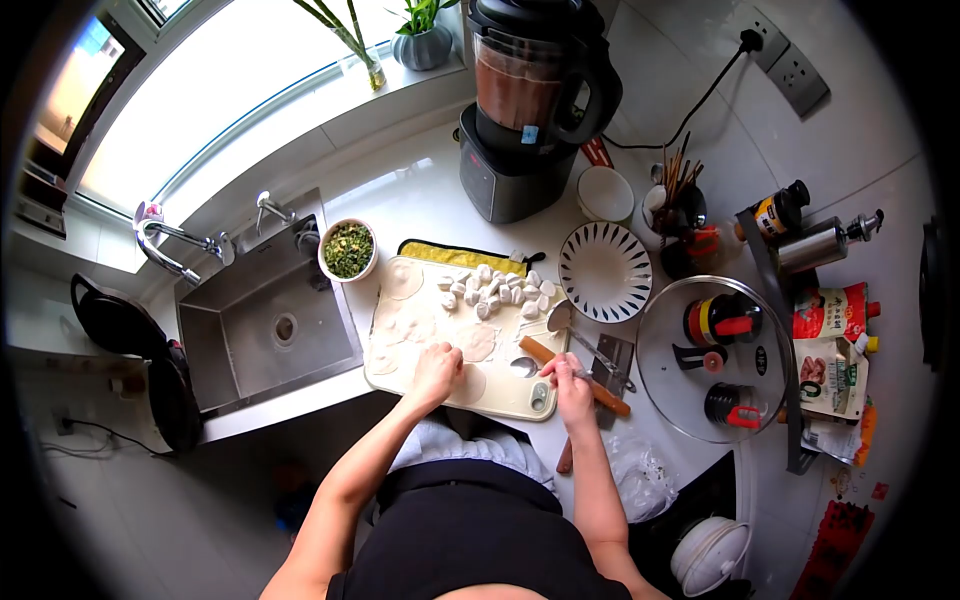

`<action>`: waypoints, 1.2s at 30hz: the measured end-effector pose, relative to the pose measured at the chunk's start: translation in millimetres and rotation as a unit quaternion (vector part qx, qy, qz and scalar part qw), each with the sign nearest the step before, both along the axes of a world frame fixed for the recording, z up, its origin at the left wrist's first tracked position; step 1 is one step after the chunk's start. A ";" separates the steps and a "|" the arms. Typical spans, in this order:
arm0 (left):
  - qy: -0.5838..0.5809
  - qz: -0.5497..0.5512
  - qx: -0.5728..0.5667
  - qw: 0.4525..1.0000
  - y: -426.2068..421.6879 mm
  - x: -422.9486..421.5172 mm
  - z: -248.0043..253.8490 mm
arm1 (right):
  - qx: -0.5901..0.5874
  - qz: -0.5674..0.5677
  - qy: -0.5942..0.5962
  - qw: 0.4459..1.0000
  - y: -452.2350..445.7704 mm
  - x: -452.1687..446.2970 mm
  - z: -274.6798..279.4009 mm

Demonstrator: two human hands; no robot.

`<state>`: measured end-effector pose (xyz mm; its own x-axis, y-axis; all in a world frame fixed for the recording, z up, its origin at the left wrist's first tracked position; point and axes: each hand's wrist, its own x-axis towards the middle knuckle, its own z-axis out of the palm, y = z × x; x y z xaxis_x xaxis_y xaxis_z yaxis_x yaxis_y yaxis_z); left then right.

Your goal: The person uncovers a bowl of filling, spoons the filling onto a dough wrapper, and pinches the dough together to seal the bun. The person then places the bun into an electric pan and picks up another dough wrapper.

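Observation:
My left hand point(437, 374), fingers curled together, rests over the front of the cream cutting board point(385, 378). Flat round dough wrappers point(478, 343) lie beside it; whether its fingertips pinch one is hidden. My right hand point(572, 388) is closed around the handle of a metal spoon point(523, 367), whose bowl is above the board's right side. Under that hand, a wooden rolling pin point(609, 401) lies slantwise across the board's edge. Several floured dough pieces point(486, 292) cluster at the back of the board. A bowl of chopped green filling point(347, 250) stands at its back left corner.
Left is a steel sink point(230, 345) with a faucet point(165, 250). Behind stands a blender point(520, 120). To the right are a patterned plate point(605, 272), a cleaver point(615, 365), a glass lid point(660, 410), a plastic bag point(640, 470) and a white pot point(708, 555).

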<state>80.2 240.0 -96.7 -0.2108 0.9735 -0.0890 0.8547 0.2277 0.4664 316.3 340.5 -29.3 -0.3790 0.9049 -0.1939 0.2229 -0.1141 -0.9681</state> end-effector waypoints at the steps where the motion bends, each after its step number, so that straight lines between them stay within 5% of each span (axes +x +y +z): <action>1: -0.071 0.006 -0.031 0.997 0.4 -0.1 11.0 | -0.002 -0.001 0.000 1.000 -1.3 -3.7 -0.6; 3: -0.142 0.010 -0.064 0.988 1.4 0.4 28.9 | 0.137 0.027 0.032 0.990 -4.5 -13.9 -3.3; 5: -0.460 0.136 -0.090 0.873 2.3 -1.6 39.1 | 0.174 0.087 0.012 0.981 -4.5 -17.9 -7.8; 6: -0.513 0.155 -0.107 0.838 3.8 -3.6 43.3 | -0.014 0.084 0.030 0.996 -8.8 -23.3 -8.3; 7: -0.512 0.154 -0.106 0.838 6.0 -2.2 47.2 | -0.200 0.079 0.047 0.975 -11.7 -28.3 -9.4; 9: -0.512 0.178 0.015 0.840 11.4 8.0 59.7 | -0.213 0.112 0.019 0.971 -12.7 -37.8 -20.2; 13: -0.159 0.026 0.147 0.976 24.2 31.7 106.2 | -0.331 0.016 0.265 0.906 -10.9 -63.2 -16.3; 16: -0.136 -0.077 0.229 0.961 29.4 41.2 113.8 | -0.411 0.013 0.394 0.822 -0.5 -64.1 -33.6; 18: -0.132 -0.101 0.245 0.955 24.4 40.1 119.9 | -0.397 0.006 0.425 0.814 2.4 -67.8 -19.9; 21: -0.238 0.088 0.137 0.957 8.4 29.6 123.2 | -0.374 -0.005 0.454 0.809 5.6 -70.2 0.6; 24: -0.437 0.184 0.135 0.870 14.3 18.3 102.7 | -0.346 0.027 0.436 0.831 4.3 -69.8 -9.2; 25: -0.436 0.186 0.138 0.869 18.3 20.2 97.9 | -0.232 0.071 0.321 0.916 0.1 -70.2 -13.5; 27: -0.737 0.253 0.118 0.616 26.9 28.8 87.5 | -0.020 0.185 0.072 0.980 -5.9 -75.3 15.0; 29: -0.839 0.204 0.124 0.490 31.2 27.1 93.6 | 0.362 0.248 -0.098 0.894 -6.8 -90.4 42.7; 31: -0.895 0.203 0.139 0.373 30.6 16.5 93.3 | 0.370 0.262 -0.116 0.883 -8.8 -94.5 53.3; 32: -0.894 0.203 0.145 0.371 29.3 10.9 92.9 | 0.330 0.229 -0.076 0.913 -7.1 -95.6 56.5; 34: -0.930 0.177 0.162 0.280 25.9 -2.8 93.1 | 0.283 0.170 -0.065 0.942 -1.9 -94.2 64.8; 36: -0.933 0.170 0.159 0.274 18.5 -14.8 101.2 | 0.315 0.139 -0.120 0.931 5.7 -88.1 74.4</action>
